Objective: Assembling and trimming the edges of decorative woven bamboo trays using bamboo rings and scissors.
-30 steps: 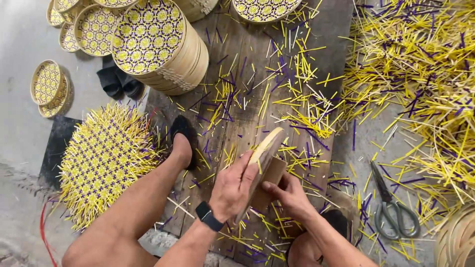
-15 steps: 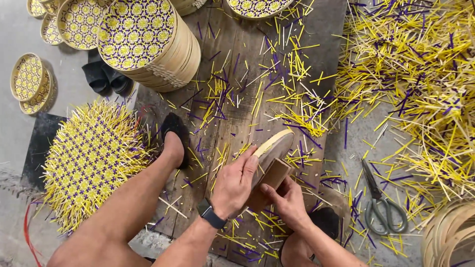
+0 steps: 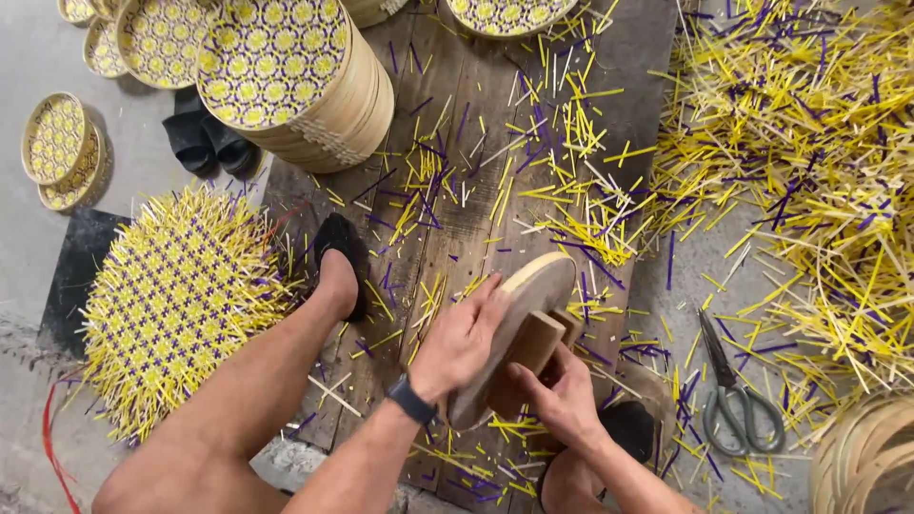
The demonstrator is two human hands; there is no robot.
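— What's different from a second ago?

— The round wooden disc (image 3: 519,314) has tipped. It stood nearly on edge then; now its flat face leans over toward the far edge of the plank floor (image 3: 457,143), showing more of the rim.

— And the hands?

— The left hand (image 3: 462,338) has slid up — fingers now spread across the disc's near face. The right hand (image 3: 562,395) has shifted under the wooden block (image 3: 533,345) fixed to the disc's back.

Strip litter (image 3: 571,200) ahead of hands, basket stack (image 3: 305,86) far left, scissors (image 3: 738,400) right
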